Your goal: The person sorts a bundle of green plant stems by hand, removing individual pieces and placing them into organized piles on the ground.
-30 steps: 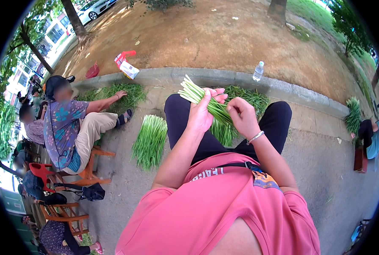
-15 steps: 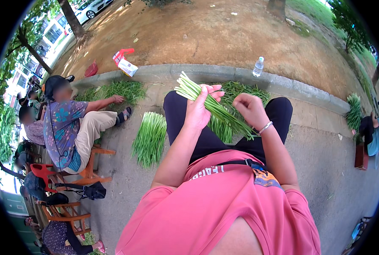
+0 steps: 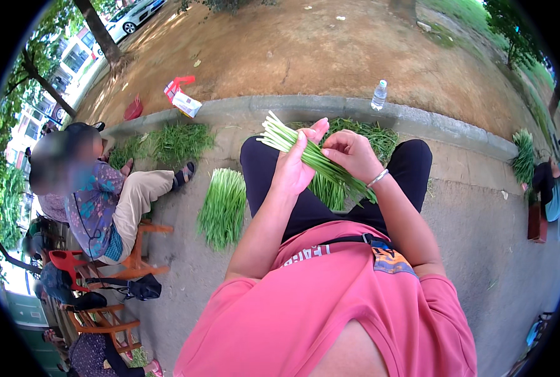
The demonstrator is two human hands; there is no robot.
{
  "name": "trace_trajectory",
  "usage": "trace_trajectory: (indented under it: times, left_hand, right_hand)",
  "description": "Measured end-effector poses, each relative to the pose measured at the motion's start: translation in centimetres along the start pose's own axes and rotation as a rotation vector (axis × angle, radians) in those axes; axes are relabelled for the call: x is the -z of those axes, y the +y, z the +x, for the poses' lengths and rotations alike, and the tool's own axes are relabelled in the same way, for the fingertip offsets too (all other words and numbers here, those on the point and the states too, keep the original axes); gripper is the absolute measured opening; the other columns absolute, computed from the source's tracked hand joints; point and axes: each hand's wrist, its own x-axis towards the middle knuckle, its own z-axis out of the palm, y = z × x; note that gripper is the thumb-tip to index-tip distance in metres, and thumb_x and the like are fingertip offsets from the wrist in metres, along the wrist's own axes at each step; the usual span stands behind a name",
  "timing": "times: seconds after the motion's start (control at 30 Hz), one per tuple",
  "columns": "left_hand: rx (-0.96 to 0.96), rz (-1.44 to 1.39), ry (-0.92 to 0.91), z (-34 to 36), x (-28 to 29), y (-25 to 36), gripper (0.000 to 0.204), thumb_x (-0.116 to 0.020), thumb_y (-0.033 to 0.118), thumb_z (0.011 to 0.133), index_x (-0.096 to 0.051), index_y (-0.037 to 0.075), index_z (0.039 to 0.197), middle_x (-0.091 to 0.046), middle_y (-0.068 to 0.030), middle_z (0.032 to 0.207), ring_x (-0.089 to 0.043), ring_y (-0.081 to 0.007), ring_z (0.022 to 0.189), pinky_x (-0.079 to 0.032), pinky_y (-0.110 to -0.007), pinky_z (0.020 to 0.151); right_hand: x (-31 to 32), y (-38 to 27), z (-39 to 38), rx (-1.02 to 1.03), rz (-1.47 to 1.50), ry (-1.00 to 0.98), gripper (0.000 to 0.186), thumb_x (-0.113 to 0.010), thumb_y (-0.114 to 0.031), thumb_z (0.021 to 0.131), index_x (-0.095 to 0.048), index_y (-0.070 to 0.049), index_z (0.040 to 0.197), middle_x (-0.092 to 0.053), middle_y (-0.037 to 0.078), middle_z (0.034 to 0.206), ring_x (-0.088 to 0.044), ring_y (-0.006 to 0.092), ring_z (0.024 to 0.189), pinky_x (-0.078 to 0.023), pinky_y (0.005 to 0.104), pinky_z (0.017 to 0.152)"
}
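Hands work a bunch of green stalks (image 3: 311, 157) above the seated person's lap: the left hand (image 3: 295, 164) wraps its fingers around the bunch, pale cut ends pointing up-left, while the right hand (image 3: 350, 149) pinches stalks just beside it. A sorted pile (image 3: 222, 204) lies on the pavement; another person (image 3: 97, 195) sits nearby.

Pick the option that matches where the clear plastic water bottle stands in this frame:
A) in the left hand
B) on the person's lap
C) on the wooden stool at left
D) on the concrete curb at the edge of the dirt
D: the plastic water bottle stands upright on the concrete curb beyond the knees, while both hands, left hand and right hand, hold the bundle of green stalks.
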Motion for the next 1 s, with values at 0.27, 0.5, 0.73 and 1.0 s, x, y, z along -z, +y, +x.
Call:
trace_trajectory:
  times: [0.27,0.5,0.73,1.0]
  left_hand:
    - [0.095,0.007,0.041,-0.4,0.3,0.2,0.022,-0.045,0.026,0.092,-0.053,0.007,0.099,-0.045,-0.0165,0.126,-0.04,-0.0293,0.121,-0.037,-0.045,0.096]
    - [0.114,0.005,0.119,-0.4,0.0,0.1,0.019,-0.05,0.022,0.09,-0.055,0.006,0.098,-0.051,-0.0173,0.118,-0.049,-0.0284,0.112,-0.044,-0.041,0.088]
    - [0.111,0.022,0.125,-0.4,-0.3,0.2,0.019,-0.052,0.021,0.089,-0.055,0.005,0.098,-0.051,-0.0199,0.118,-0.05,-0.0283,0.11,-0.045,-0.039,0.088]
    - [0.117,0.069,0.127,-0.4,-0.1,0.1,0.018,-0.051,0.02,0.089,-0.055,0.004,0.097,-0.052,-0.0189,0.117,-0.052,-0.0253,0.108,-0.044,-0.038,0.09]
  right_hand:
    - [1.0,0.6,0.2,-0.023,0.147,-0.112,0.004,-0.056,-0.002,0.08,-0.056,0.001,0.078,-0.062,0.004,0.074,-0.054,0.0072,0.062,-0.045,0.0228,0.059]
    - [1.8,-0.4,0.3,-0.129,0.383,-0.221,0.011,-0.057,-0.002,0.081,-0.061,0.004,0.09,-0.063,0.005,0.076,-0.059,0.0082,0.073,-0.047,0.0225,0.066]
    - [1.1,0.9,0.3,-0.063,0.304,-0.276,0.011,-0.061,-0.005,0.079,-0.063,0.001,0.088,-0.061,0.0,0.074,-0.052,0.004,0.067,-0.044,0.0209,0.06]
    - [0.3,1.0,-0.1,-0.074,0.293,-0.257,0.007,-0.057,-0.005,0.083,-0.059,0.002,0.085,-0.055,-0.003,0.076,-0.047,0.0033,0.069,-0.041,0.0197,0.062]
